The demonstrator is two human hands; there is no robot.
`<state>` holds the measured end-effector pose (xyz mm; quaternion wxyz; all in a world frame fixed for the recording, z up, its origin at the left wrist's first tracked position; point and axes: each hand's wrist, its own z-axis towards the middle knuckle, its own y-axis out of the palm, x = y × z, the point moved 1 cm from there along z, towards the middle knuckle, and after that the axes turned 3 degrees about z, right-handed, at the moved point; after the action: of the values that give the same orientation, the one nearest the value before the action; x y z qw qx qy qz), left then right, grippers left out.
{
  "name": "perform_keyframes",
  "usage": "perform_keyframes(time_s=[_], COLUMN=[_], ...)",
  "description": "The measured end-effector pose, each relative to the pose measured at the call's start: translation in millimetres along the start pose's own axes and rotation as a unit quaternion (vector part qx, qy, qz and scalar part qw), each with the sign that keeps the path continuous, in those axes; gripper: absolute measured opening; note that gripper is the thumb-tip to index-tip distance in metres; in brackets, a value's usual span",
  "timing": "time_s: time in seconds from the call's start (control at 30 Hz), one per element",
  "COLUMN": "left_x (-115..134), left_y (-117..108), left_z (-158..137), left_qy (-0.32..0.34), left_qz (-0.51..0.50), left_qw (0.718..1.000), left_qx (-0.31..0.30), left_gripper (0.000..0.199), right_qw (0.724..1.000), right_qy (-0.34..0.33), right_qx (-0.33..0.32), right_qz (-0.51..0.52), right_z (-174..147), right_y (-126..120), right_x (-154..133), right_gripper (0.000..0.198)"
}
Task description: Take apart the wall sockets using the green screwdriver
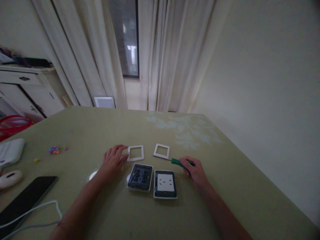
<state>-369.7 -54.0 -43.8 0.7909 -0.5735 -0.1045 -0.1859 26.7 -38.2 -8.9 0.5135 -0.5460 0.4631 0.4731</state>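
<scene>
My right hand (pixel 193 168) is closed around the green handle of a screwdriver (pixel 176 162), whose thin metal shaft points left along the near edge of a white square frame (pixel 155 151). My left hand (pixel 113 161) lies low over the table with its fingers apart. Its fingertips are at the left edge of another white frame (pixel 143 152); whether they touch it I cannot tell. Between my hands, nearer to me, sit two wall socket units: a dark-faced one (pixel 140 176) on the left and one with a white slotted face (pixel 165 182) on the right.
Small white round pieces (pixel 93 175) lie by my left forearm. Farther left are a black phone (pixel 27 203), a white cable (pixel 37 208), a white rounded case (pixel 11 179), a white box (pixel 11 151) and colourful small pieces (pixel 56 150). A wall borders the table's right side.
</scene>
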Motion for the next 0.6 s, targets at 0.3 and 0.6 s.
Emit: perform_keyframes(time_s=[0.3, 0.6], left_x=[-38, -18], left_y=[-24, -26], left_z=[-6, -4], left_qy=[0.019, 0.019], left_qz=[-0.014, -0.03], left_qw=[0.997, 0.998], left_qx=[-0.077, -0.057], left_gripper=[0.056, 0.044], right_qw=[1.0, 0.98], right_qy=[-0.023, -0.19], right_qx=[0.015, 0.051], right_qz=[0.0, -0.039], right_z=[-2, -3], right_y=[4, 18], right_x=[-2, -75], right_gripper=[0.061, 0.039])
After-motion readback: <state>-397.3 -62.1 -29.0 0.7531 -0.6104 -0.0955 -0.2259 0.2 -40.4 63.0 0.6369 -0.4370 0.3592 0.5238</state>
